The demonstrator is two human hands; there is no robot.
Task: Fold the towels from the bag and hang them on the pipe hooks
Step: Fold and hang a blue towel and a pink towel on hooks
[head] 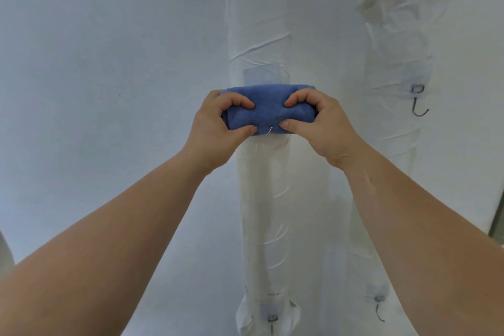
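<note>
Both hands hold a folded blue towel against the middle white-wrapped pipe, well up from the floor. The left hand grips the towel's left end and the right hand its right end, each with fingers curled over the top edge and the thumb pressed in along the lower edge. The towel's long axis runs left to right, across the upright pipe, so the bundle sits square over it.

A thin metal hook tip shows at the towel's lower edge, just between the two thumbs. An adhesive pad is visible on the pipe just above the towel, so the hook's mount probably lies behind the cloth. The hands sit evenly on either side of the tip, neither clearly nearer.

The hanging seems nearly done: what matters next is whether the cloth is caught on that tip enough to stay when the grip opens.

Another hook on the right pipe hangs bare, and two more sit lower down.
</note>
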